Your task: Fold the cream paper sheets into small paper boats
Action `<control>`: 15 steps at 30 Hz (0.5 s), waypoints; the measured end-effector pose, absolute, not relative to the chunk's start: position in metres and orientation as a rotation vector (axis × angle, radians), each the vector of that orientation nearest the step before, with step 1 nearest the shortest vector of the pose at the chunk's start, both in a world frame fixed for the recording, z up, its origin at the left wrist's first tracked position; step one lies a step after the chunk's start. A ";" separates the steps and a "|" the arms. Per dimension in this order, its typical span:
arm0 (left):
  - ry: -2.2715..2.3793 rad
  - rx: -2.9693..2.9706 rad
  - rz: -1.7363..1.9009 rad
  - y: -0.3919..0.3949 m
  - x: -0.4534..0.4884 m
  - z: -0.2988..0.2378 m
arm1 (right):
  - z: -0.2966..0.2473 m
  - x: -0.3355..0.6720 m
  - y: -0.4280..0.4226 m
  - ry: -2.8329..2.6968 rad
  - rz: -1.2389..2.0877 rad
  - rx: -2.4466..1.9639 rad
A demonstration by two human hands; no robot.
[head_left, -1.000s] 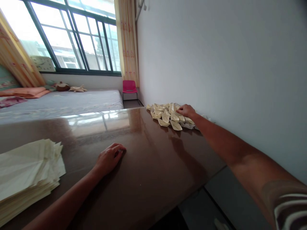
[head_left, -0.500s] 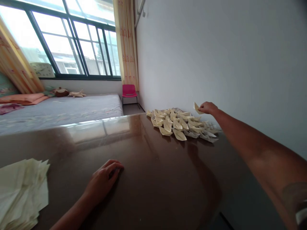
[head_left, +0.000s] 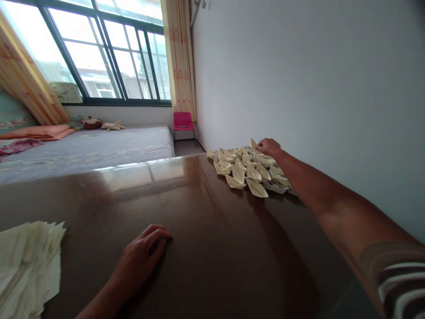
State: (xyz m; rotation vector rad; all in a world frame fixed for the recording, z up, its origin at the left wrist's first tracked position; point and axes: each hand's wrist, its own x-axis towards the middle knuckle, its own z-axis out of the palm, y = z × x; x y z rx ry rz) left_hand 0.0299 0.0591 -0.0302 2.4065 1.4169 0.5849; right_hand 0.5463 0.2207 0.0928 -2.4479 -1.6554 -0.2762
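My right hand (head_left: 269, 146) reaches over the far right of the table, pinching a cream folded paper boat (head_left: 253, 143) by one end. Just below it lies a crowded group of paper boats (head_left: 238, 173), mostly cream with some greyish ones, partly hidden behind my forearm. My left hand (head_left: 146, 248) rests on the brown tabletop (head_left: 199, 248), its fingers loosely curled together with nothing visible in them. At the left edge sits a fanned stack of cream paper sheets (head_left: 29, 266), apart from my left hand.
A pale wall (head_left: 299, 79) rises beside the boats on the right. Past the table's far edge are a bed (head_left: 133, 141) and a pink chair (head_left: 183, 121), with a window behind them. The glossy tabletop shows reflections.
My right hand has moved left with the paper boat, over the back of the group. My left hand stays resting on the table. The view has shifted slightly.
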 end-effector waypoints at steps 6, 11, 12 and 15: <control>1.402 2.377 0.588 0.060 0.030 -0.032 | 0.093 0.510 0.257 -1.811 -0.269 -2.362; 1.388 2.344 0.603 0.059 0.032 -0.031 | 0.087 0.490 0.286 -1.785 -0.259 -2.464; 1.383 2.338 0.611 0.059 0.033 -0.030 | 0.085 0.488 0.291 -1.778 -0.248 -2.495; 1.366 2.318 0.626 0.057 0.034 -0.028 | 0.079 0.485 0.300 -1.769 -0.190 -2.585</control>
